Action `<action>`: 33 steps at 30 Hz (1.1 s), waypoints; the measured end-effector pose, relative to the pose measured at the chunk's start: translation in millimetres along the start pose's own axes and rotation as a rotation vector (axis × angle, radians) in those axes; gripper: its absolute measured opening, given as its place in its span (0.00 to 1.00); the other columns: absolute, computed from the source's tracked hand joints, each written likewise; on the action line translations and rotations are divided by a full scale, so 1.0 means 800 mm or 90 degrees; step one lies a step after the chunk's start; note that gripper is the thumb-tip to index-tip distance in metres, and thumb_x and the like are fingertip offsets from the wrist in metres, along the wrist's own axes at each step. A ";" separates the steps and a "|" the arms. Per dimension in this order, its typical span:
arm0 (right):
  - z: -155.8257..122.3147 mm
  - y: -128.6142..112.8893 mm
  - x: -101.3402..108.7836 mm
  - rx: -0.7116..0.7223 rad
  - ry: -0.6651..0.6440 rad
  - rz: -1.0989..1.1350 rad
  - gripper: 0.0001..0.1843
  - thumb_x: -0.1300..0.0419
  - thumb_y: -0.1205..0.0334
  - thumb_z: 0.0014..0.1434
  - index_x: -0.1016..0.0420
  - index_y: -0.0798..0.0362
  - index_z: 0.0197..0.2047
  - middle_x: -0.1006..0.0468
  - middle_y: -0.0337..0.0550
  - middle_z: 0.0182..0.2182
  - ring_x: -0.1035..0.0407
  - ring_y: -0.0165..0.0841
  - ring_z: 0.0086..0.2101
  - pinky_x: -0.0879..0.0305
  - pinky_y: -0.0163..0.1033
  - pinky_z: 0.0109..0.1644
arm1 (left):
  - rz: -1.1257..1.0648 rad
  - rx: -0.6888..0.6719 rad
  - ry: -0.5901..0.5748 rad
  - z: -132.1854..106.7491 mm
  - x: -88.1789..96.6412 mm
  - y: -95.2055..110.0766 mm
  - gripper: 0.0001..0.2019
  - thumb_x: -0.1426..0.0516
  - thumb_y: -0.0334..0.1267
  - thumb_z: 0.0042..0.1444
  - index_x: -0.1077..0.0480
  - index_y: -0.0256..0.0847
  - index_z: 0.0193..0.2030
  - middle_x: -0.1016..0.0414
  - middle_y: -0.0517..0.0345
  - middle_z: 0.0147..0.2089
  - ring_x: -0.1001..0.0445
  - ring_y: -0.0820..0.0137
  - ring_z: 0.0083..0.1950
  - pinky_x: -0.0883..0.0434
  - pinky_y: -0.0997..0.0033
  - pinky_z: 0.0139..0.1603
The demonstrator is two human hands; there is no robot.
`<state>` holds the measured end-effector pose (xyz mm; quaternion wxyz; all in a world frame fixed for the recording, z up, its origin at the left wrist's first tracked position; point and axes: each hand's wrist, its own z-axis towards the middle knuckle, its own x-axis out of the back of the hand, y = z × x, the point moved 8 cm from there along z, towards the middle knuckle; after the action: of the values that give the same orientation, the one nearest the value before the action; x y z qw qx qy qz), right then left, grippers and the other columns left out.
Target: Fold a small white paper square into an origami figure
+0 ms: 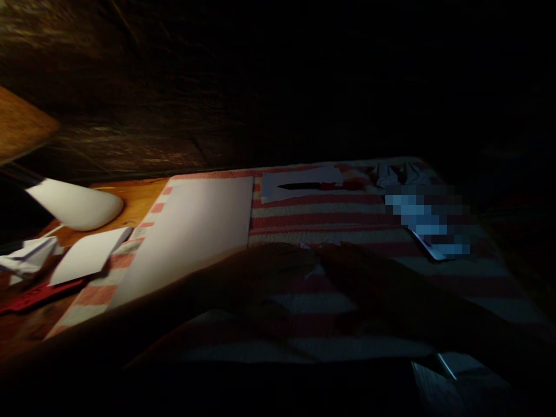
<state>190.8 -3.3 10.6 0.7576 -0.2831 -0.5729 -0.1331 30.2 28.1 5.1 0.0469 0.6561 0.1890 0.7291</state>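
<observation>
The scene is very dark. My left hand [264, 272] and my right hand [360, 272] meet over the red-and-white striped cloth [330, 217], fingertips close together around a small white piece of paper [315, 267]. Both hands are in deep shadow, so I cannot see whether the fingers pinch the paper or only touch it. A large white sheet [195, 231] lies just left of my left hand.
A white paper with a dark knife-shaped object [304, 185] lies at the far side of the cloth. Folded white papers [87, 252], a red item [39, 292] and a white lamp shade [76, 202] sit on the wooden table [139, 197] at the left. A blurred patch lies at the right.
</observation>
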 end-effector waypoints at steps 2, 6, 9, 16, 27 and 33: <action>0.000 0.001 -0.001 0.014 -0.022 -0.015 0.42 0.40 0.41 0.66 0.40 0.60 0.73 0.39 0.58 0.71 0.41 0.46 0.69 0.39 0.52 0.71 | 0.010 -0.007 -0.009 -0.001 -0.002 -0.003 0.40 0.41 0.51 0.62 0.49 0.38 0.75 0.40 0.36 0.74 0.36 0.46 0.71 0.35 0.46 0.69; 0.003 0.001 -0.001 0.053 -0.056 -0.036 0.40 0.40 0.42 0.66 0.35 0.65 0.69 0.35 0.63 0.69 0.38 0.50 0.67 0.39 0.55 0.70 | 0.020 -0.018 -0.008 -0.003 -0.008 -0.009 0.40 0.42 0.52 0.63 0.51 0.40 0.76 0.40 0.38 0.74 0.36 0.47 0.71 0.35 0.47 0.68; 0.005 0.002 -0.002 0.072 -0.048 -0.044 0.39 0.41 0.42 0.66 0.35 0.64 0.69 0.36 0.61 0.69 0.39 0.50 0.68 0.38 0.56 0.70 | 0.008 -0.023 0.010 -0.001 -0.005 -0.007 0.39 0.41 0.53 0.62 0.46 0.38 0.75 0.36 0.37 0.72 0.33 0.47 0.68 0.33 0.47 0.67; 0.002 0.009 -0.014 0.041 -0.033 -0.019 0.42 0.36 0.42 0.62 0.37 0.58 0.71 0.38 0.58 0.70 0.41 0.50 0.68 0.39 0.58 0.71 | 0.005 -0.001 0.038 0.003 0.003 -0.003 0.35 0.41 0.51 0.63 0.43 0.40 0.73 0.32 0.39 0.69 0.31 0.48 0.67 0.32 0.47 0.66; -0.006 0.015 -0.020 0.028 -0.003 -0.003 0.42 0.36 0.42 0.63 0.39 0.55 0.72 0.40 0.56 0.72 0.43 0.50 0.69 0.40 0.59 0.71 | -0.034 -0.040 0.053 -0.003 0.011 -0.010 0.28 0.43 0.43 0.67 0.42 0.39 0.70 0.32 0.41 0.70 0.33 0.56 0.71 0.30 0.55 0.68; -0.011 0.020 -0.025 0.028 -0.017 0.009 0.45 0.40 0.39 0.65 0.47 0.53 0.75 0.42 0.53 0.73 0.45 0.46 0.70 0.41 0.58 0.72 | 0.014 -0.069 0.078 -0.011 0.005 -0.009 0.30 0.43 0.47 0.66 0.42 0.37 0.70 0.31 0.36 0.68 0.32 0.52 0.70 0.29 0.52 0.66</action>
<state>199.5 1.8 -14.5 0.7569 -0.2721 -0.5836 -0.1118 20.1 33.8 5.9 0.0629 0.6086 0.1448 0.7777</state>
